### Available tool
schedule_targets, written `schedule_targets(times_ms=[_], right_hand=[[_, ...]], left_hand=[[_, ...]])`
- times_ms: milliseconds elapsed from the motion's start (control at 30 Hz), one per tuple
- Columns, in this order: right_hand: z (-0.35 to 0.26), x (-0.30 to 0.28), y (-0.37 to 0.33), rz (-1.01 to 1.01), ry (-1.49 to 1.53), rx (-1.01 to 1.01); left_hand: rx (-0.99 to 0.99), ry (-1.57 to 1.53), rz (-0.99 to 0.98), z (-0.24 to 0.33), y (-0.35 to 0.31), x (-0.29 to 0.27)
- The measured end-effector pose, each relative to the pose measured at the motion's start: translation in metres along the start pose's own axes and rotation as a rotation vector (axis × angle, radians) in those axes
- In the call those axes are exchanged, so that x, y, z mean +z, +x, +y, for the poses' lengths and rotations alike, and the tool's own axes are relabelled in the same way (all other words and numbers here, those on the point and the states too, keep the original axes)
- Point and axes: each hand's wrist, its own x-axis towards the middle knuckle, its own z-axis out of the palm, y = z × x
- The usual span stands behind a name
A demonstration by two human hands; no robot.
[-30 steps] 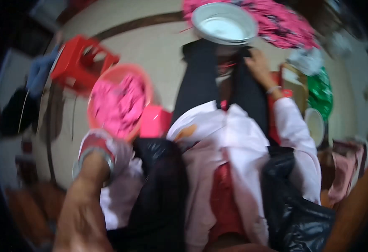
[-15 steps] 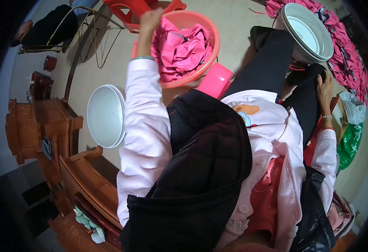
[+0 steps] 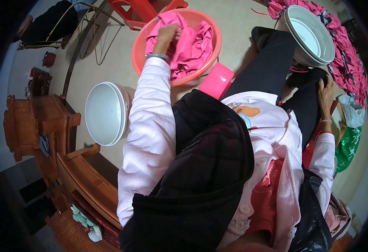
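Observation:
A coral-red basin (image 3: 140,63) on the floor in front of me holds a crumpled heap of shiny pink fabric (image 3: 196,50). My left hand (image 3: 167,36) is over the basin with curled fingers, closed on a bunched part of that fabric. The exact grip is partly hidden and slightly blurred. A grey bangle circles the wrist. My right hand (image 3: 326,90) lies on my right knee, fingers stretched out and nothing in them. Close to the basin's near right side is a bright pink plastic piece (image 3: 217,80).
A red plastic stool (image 3: 144,10) stands behind the basin. White buckets (image 3: 104,113) sit at left, beside carved wooden furniture (image 3: 45,117). Stacked white buckets (image 3: 310,35) stand front right, with more pink fabric (image 3: 348,63) beyond. A green bag (image 3: 350,147) is at right; a gold-framed chair (image 3: 93,29) far left.
My left hand has come down from the basin's far rim to the fabric inside, moving nearer and slightly right. The fabric has shifted and bunched up. My right hand stays on the knee.

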Motion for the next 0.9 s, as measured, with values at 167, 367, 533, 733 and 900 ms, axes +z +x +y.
schedule_targets(times_ms=[167,367,533,733,900], right_hand=[[0.009,0.000,0.000,0.013,-0.014,0.005],[0.009,-0.005,-0.005,0.046,-0.035,-0.008],[-0.011,0.004,0.003,0.016,0.030,-0.006],[0.018,-0.015,-0.010,0.041,-0.062,0.060],[-0.006,0.000,0.001,0.023,0.011,0.051]], left_hand=[[-0.170,-0.002,0.290,-0.051,0.029,-0.036],[-0.334,0.036,-0.064,-0.106,0.004,0.020],[-0.275,0.646,-0.108,-0.139,0.013,0.011],[-0.184,1.145,-0.218,-0.089,0.004,0.079],[-0.374,1.118,-0.027,-0.125,0.008,0.012]])
